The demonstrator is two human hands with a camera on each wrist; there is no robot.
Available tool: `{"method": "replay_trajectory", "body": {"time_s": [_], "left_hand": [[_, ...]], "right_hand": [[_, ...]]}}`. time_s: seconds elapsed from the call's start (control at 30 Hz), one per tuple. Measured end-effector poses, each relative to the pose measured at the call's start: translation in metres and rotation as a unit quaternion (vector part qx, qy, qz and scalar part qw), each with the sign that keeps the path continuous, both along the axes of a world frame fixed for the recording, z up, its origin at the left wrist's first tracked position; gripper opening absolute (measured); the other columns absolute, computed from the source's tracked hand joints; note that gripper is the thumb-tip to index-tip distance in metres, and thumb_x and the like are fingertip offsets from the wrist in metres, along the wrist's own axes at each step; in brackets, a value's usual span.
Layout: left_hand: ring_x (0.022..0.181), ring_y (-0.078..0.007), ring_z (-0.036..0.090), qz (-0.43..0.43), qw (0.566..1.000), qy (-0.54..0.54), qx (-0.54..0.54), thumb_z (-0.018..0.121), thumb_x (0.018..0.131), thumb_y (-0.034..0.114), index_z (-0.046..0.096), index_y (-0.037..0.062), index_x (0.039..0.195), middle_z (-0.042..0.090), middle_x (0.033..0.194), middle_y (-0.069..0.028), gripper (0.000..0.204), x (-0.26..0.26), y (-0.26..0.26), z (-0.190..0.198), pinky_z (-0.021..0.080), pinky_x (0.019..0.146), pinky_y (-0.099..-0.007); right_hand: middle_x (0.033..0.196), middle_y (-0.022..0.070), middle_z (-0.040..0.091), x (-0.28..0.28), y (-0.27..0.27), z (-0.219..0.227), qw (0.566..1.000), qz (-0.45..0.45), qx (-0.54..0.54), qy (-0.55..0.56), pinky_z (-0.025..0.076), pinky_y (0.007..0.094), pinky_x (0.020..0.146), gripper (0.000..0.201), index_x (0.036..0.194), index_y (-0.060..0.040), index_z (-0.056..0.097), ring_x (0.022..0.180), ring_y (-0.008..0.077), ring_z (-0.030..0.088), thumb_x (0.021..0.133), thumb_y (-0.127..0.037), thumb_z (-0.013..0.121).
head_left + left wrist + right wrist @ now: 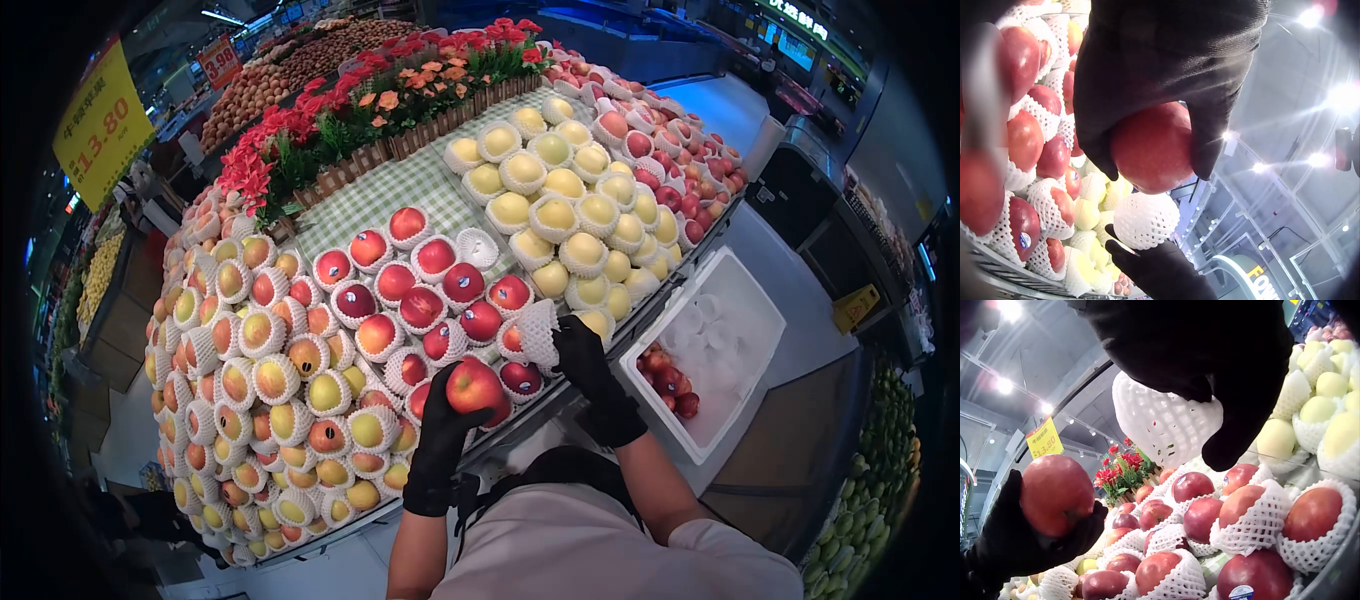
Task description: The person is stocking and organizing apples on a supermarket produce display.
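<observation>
My left hand [447, 432], in a black glove, grips a large red apple [474, 387] above the front edge of the display. In the left wrist view the fingers and thumb curl round the apple [1154, 147], which is bare. Beside it, my gloved right hand [585, 362] pinches a white foam net sleeve [538, 335]. The sleeve [1166, 419] appears hollow in the right wrist view, held between thumb and fingers. Below both hands lie several red apples [422, 307] in foam nets, some with small stickers.
Yellow-green fruit [553, 215] in nets is piled to the right, and netted red-yellow apples [262, 330] to the left. A white foam box [730, 300] with red fruit and loose nets stands at the right. An upturned net [477, 248] lies on the checked cloth [400, 195]. Flowers [390, 98] line the back.
</observation>
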State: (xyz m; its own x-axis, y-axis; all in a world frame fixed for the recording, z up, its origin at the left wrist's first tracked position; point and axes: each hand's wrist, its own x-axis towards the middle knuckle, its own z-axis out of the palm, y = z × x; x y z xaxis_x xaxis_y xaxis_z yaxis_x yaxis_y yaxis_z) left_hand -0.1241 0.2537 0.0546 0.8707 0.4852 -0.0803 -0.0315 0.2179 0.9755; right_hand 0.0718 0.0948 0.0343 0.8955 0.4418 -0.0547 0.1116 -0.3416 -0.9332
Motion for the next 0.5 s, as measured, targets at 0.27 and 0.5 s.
{"method": "replay_trajectory", "body": {"time_s": [0.27,0.5], "left_hand": [[0.113,-0.0209,0.056,-0.059,0.997,0.035,-0.024,0.076,0.065,-0.001,0.044,0.0046,0.133,0.054,0.122,-0.0084,0.075,0.050,-0.048,0.010,0.048,0.095,-0.0346],[0.112,-0.0202,0.056,-0.100,0.994,0.043,-0.009,0.077,0.066,0.000,0.046,0.0036,0.131,0.054,0.121,-0.0079,0.072,0.089,-0.091,0.003,0.048,0.094,-0.0346]], "right_hand": [[0.092,0.0167,0.071,0.044,-0.072,-0.020,0.991,-0.075,-0.078,-0.084,0.053,0.0362,0.079,0.036,0.102,0.0006,0.070,0.085,0.0275,0.069,0.082,-0.030,0.070],[0.079,0.0144,0.069,0.084,-0.157,-0.047,0.987,-0.142,-0.067,-0.040,0.053,0.0332,0.067,0.033,0.099,0.0015,0.069,0.073,0.0215,0.068,0.080,-0.026,0.071]]}}
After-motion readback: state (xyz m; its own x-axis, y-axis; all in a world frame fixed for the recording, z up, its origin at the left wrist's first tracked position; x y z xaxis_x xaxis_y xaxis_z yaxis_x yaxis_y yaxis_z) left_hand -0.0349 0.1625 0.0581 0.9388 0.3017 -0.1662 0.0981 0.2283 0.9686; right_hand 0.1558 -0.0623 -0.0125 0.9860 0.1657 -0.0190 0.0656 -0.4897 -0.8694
